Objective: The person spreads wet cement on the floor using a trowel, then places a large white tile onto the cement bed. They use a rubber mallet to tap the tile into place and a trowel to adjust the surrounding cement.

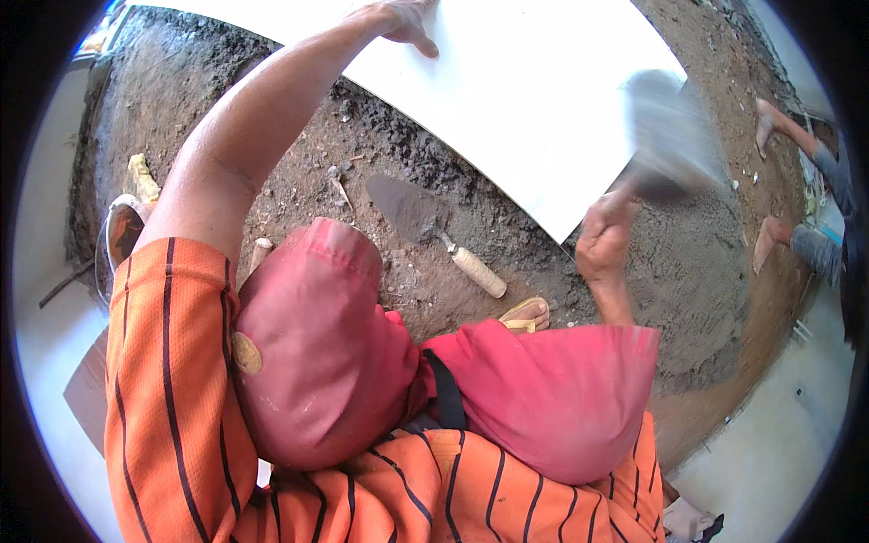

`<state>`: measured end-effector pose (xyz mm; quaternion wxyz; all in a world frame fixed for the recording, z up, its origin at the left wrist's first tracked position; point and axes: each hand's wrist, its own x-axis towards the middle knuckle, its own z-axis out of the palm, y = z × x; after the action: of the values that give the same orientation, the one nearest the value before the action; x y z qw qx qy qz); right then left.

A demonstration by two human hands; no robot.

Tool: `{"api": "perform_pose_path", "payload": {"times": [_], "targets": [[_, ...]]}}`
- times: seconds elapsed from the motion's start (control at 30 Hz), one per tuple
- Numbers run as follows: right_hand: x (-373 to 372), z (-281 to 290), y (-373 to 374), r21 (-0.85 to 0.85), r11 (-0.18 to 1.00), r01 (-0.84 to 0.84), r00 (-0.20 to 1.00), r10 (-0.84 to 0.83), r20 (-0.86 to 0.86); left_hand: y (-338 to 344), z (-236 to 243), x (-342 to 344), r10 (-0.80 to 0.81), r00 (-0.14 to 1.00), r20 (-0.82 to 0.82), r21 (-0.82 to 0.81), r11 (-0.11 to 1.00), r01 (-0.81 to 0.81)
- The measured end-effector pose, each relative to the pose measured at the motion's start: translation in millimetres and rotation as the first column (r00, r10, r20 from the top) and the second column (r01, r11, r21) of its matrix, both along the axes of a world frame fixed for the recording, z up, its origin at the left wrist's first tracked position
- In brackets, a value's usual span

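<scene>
A large white tile (507, 109) lies over rough grey mortar at the top. My left hand (407, 25) rests flat on it near the upper edge, thumb apart; the far fingers are partly cut off. At the tile's near right corner, my right hand (605, 237) is closed round the handle of a mallet (668, 136). Motion smears the mallet's grey head, over the tile's right edge, so I cannot tell whether it touches. A pointing trowel (407, 208) with a pale handle lies on the mortar between my knees and the tile.
Wet mortar (692, 281) spreads right of the tile, with brown soil (715, 81) beyond. Another person's bare feet and legs (801, 240) are at the far right. A bucket (127, 222) stands by my left arm. My sandalled foot (527, 315) is near the trowel.
</scene>
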<state>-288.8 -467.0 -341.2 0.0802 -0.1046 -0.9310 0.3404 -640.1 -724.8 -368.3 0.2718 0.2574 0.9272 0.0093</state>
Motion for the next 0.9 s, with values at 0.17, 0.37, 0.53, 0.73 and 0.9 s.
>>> {"api": "perform_pose_path", "payload": {"times": [0.17, 0.37, 0.53, 0.73, 0.9], "targets": [[6.3, 33.8, -14.0, -0.025, 0.997, 0.075, 0.971, -0.067, 0.227, -8.1, -0.4, 4.4, 0.016, 1.000, 0.018, -0.058, 0.998, -0.015], [37.6, -2.6, 10.6, 0.313, 0.938, -0.148, 0.961, 0.061, 0.271, 14.6, -18.6, 11.6, 0.008, 0.973, -0.229, 0.027, 1.000, -0.002], [2.4, 54.5, -19.3, 0.081, 0.996, -0.048, 0.998, 0.046, 0.032, -10.2, -40.3, 0.6, 0.007, 0.987, -0.158, 0.017, 1.000, -0.004], [-63.1, 21.5, -22.0, -0.077, 0.995, 0.057, 0.992, -0.065, -0.107, 29.4, -6.5, 0.4, 0.052, 0.999, -0.001, -0.040, 0.998, -0.052], [-137.2, 19.8, -47.0, -0.240, 0.970, 0.029, 0.998, -0.043, -0.055, -36.8, -86.7, -64.5, 0.015, 1.000, -0.015, 0.003, 1.000, -0.015]]}}
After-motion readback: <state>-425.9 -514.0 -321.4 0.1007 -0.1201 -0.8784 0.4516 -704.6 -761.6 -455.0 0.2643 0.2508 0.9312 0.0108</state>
